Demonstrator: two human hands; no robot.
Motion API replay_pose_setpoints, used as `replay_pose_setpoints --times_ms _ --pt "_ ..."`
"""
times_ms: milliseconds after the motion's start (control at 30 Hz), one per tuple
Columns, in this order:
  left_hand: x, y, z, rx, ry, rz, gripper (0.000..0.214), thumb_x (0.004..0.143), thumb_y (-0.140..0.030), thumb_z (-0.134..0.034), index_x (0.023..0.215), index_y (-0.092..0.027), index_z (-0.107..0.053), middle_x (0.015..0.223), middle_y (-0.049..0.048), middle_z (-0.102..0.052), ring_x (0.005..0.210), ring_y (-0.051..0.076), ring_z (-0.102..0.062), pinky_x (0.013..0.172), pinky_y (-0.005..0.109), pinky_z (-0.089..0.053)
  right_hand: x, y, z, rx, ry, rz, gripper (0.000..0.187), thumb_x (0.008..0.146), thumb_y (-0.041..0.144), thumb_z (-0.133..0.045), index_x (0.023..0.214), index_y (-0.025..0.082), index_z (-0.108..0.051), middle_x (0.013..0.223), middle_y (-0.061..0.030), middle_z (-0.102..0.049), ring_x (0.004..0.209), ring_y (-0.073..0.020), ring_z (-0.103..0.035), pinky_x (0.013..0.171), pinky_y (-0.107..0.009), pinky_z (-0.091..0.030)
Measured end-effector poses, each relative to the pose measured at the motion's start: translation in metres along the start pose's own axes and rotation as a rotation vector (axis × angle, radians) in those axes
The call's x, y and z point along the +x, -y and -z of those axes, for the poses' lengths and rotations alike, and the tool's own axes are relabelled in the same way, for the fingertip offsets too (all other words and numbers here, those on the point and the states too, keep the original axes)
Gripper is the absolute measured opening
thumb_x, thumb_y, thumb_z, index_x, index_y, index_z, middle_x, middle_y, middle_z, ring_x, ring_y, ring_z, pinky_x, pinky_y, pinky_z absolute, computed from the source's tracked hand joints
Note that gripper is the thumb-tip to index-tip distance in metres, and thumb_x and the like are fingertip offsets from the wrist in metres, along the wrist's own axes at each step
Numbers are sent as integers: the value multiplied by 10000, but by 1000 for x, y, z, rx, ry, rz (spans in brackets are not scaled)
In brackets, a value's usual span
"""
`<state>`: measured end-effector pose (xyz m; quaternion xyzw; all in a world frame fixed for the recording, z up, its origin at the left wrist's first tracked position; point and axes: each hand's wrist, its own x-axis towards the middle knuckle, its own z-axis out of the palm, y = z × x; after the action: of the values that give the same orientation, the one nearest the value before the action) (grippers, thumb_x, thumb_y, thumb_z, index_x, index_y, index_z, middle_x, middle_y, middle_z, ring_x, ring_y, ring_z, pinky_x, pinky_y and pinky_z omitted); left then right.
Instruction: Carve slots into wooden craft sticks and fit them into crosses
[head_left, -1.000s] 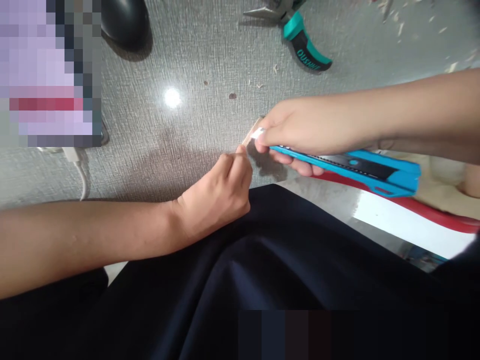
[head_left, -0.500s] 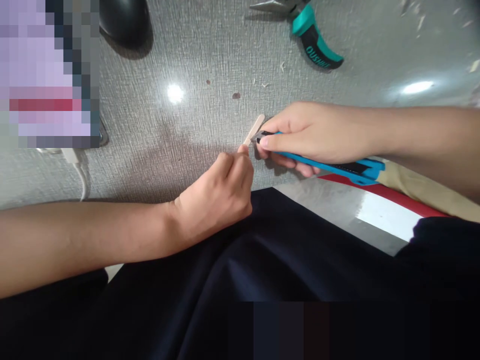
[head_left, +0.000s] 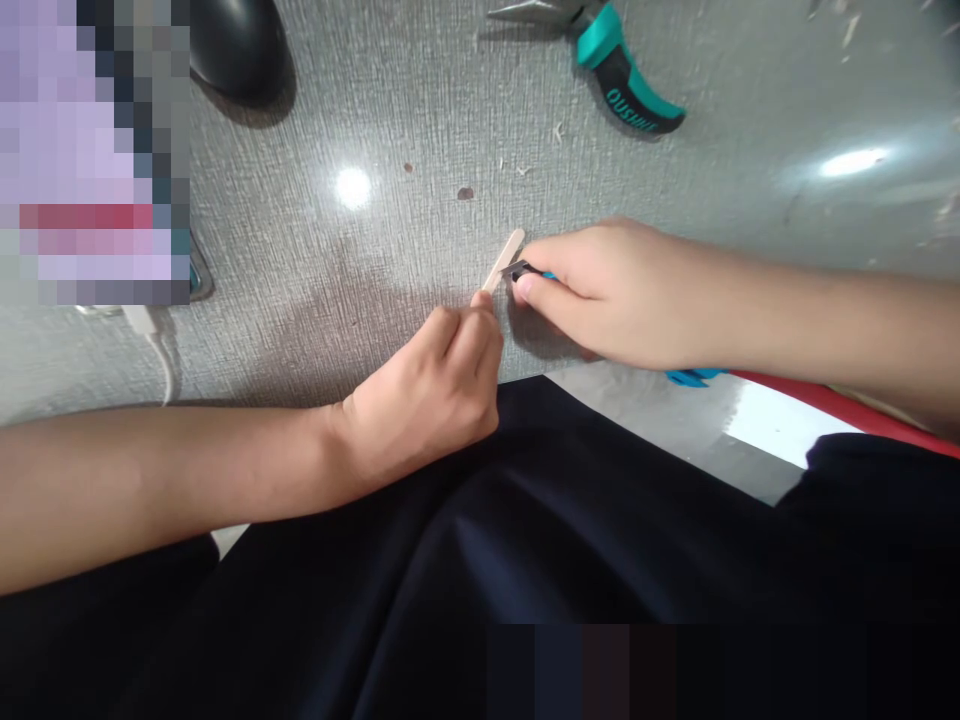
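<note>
My left hand (head_left: pixel 431 390) rests on my dark-clothed knee with its fingers pinched on the lower end of a thin wooden stick (head_left: pixel 505 256) that points up and to the right. My right hand (head_left: pixel 615 290) is closed round a blue utility knife (head_left: pixel 686 376). Most of the knife is hidden under the hand; only its blade tip by the thumb and a bit of blue at the back show. The blade tip touches the right side of the stick near its upper end.
Pliers with teal and black handles (head_left: pixel 626 85) lie on the grey textured floor (head_left: pixel 375 120) at the top. A black rounded object (head_left: pixel 236 45) is at the top left, a white cable (head_left: pixel 161 350) at the left. Small wood shavings are scattered about. A red-edged white object (head_left: pixel 795 420) lies at the right.
My right hand has turned and dropped lower, so the blue knife handle is now mostly hidden under it. The blade tip stays at the stick. My left hand has hardly moved.
</note>
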<state>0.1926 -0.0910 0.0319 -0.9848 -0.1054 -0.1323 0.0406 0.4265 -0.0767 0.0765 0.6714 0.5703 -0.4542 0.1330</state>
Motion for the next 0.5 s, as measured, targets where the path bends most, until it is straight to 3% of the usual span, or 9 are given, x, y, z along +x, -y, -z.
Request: replay_pose_setpoints --times_ms 167,367,500 --pt "-1 -1 -2 -17 -27 8 390 1064 112 -530 1352 136 -792 1142 235 -865 919 242 -719 715 395 -487 -4 4 1 -47 -27 13 422 1185 174 -569 774 264 -543 748 -20 -682 623 -190 -550 681 -427 -338" --pt "-3 -1 -3 -165 44 23 412 1071 78 -534 1373 51 -813 1286 255 -850 1042 276 -750 775 407 -521 -3 2 1 -79 -34 59 366 1144 212 -616 790 270 -545 712 -19 -629 602 -204 -504 663 -424 -305" --pt "-2 1 -1 -60 11 -6 355 1067 79 -570 1286 50 -848 1264 252 -861 1024 262 -743 757 396 -481 -4 -1 -1 -137 -29 34 327 1163 291 -572 837 273 -578 727 -30 -610 614 -221 -492 679 -424 -297"
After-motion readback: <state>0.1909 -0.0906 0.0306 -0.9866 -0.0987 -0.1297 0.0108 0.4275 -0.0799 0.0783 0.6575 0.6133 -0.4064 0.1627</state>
